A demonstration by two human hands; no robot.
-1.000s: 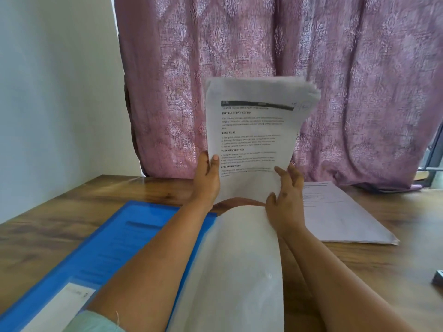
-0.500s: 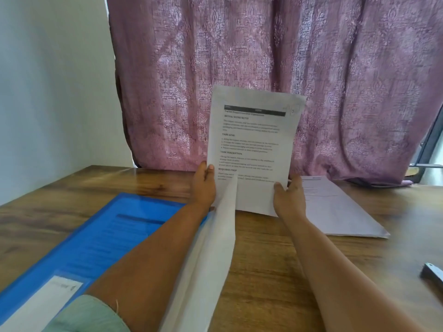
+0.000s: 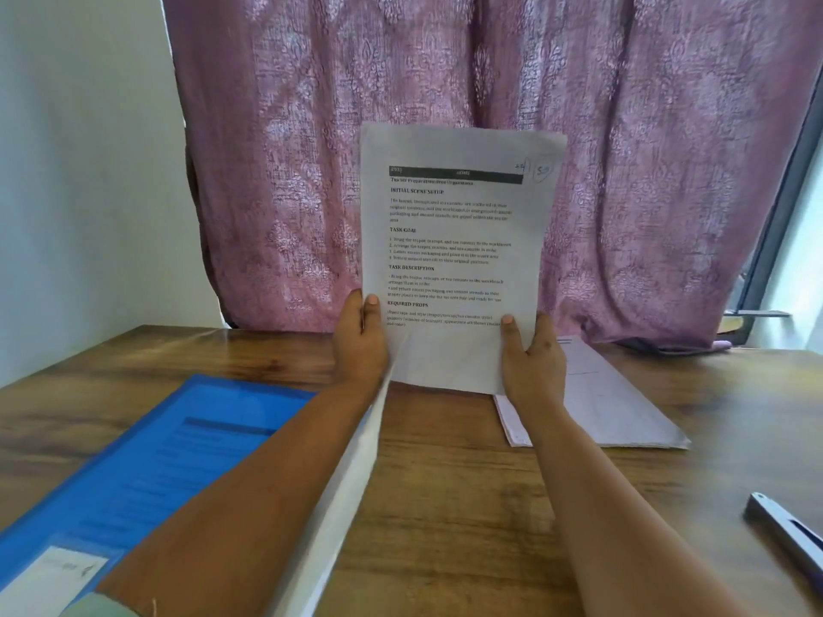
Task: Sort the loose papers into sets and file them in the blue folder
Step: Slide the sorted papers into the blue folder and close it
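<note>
Above the desk: printed sheets [image 3: 454, 260] held upright in front of the curtain [image 3: 623, 149], text facing the camera, bottom edge just over the wood.
Left hand [image 3: 360, 345]: thumb on the front, fingers behind, pinching the lower left corner.
Right hand [image 3: 532, 362]: thumb on the front near the lower right edge, fingers curled behind; firm pinch.
Loose leaf [image 3: 356, 474]: 1 page hangs forward from the left hand's side, along the left forearm.
Blue folder [image 3: 147, 474]: open flat at left on the desk [image 3: 445, 505], a printed sheet already under its clear pocket.
Second pile [image 3: 614, 403]: papers lying flat just behind the right wrist, apart from the held set.
Pen-like object [image 3: 788, 532]: right edge, too cropped to name for sure.
Step, judged: squaring a set before filing.
Doing it well: gather the hanging leaf back in, loosen both pinches slightly, tap the bottom edge on the wood until edges line up, then carry it left to the folder.
</note>
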